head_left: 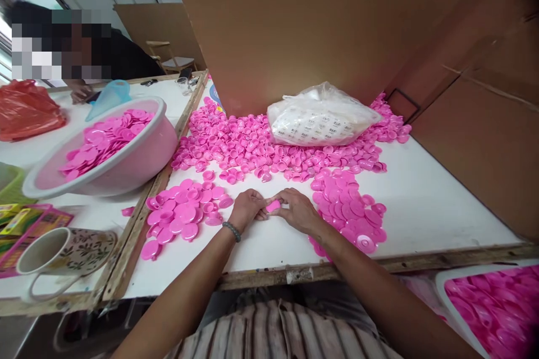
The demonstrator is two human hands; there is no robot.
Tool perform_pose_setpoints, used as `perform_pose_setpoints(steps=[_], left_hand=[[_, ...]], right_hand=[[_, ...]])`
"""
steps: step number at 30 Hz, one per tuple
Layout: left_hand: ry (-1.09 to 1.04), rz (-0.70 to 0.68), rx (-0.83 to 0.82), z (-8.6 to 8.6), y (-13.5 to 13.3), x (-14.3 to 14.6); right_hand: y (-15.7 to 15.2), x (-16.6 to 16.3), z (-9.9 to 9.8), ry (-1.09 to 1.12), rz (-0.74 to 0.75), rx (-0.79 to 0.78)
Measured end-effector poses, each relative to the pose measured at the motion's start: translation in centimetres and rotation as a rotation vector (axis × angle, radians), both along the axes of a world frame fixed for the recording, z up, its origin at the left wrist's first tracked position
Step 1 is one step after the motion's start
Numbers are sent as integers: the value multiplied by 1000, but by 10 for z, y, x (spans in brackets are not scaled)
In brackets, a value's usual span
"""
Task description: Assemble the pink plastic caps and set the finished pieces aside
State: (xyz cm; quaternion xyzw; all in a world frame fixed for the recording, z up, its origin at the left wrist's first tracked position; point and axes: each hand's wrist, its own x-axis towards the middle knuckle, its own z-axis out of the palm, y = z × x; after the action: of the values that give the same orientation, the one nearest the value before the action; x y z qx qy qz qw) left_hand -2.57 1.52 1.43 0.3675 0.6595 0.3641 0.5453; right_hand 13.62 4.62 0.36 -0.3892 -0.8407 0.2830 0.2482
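Between my two hands, a small pink plastic piece (273,206) is held just above the white tabletop. My right hand (297,210) pinches it between thumb and fingers. From the other side, the closed fingers of my left hand (248,208), with a beaded bracelet at the wrist, meet the same piece. Left of my hands lies a loose group of pink discs and small cups (181,210). A heap of overlapping pink discs (343,205) lies to the right, partly under my right forearm. Beyond my hands spreads a wide pile of small pink cups (236,143).
A clear bag of printed white packets (322,120) rests on the pile, before a tall cardboard sheet (320,28). To the left stand a basin of pink discs (168,148), a patterned mug (90,249) and a red bag (29,109). Another person (126,56) leans over the far left table.
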Motion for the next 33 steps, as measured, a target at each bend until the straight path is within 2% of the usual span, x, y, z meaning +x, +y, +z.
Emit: perform_pose_setpoints(steps=[3,8,14,17,22,27,28,30,33], left_hand=[[33,11,100,-5,-4,2],[-60,-70,124,-5,-8,0],[-71,-79,-30,-1,-1,-1],[-24,-80,-58,0,3,1],[28,-57,80,0,-1,5],[-21,-101,165,-3,-11,14],[-4,-110,180,-1,-13,16],[114,-132,215,5,-19,16],[489,-129,277,27,-30,0]], right_hand=[[-3,4,1,-22,-32,62],[-2,5,0,38,117,46],[-4,-1,0,-10,47,-38],[-5,-4,1,-60,6,17],[-8,-4,0,-112,-36,94],[-8,4,5,-98,23,203],[-7,7,7,-103,-21,249],[-3,17,12,-137,-230,332],[8,35,15,-268,-610,353]])
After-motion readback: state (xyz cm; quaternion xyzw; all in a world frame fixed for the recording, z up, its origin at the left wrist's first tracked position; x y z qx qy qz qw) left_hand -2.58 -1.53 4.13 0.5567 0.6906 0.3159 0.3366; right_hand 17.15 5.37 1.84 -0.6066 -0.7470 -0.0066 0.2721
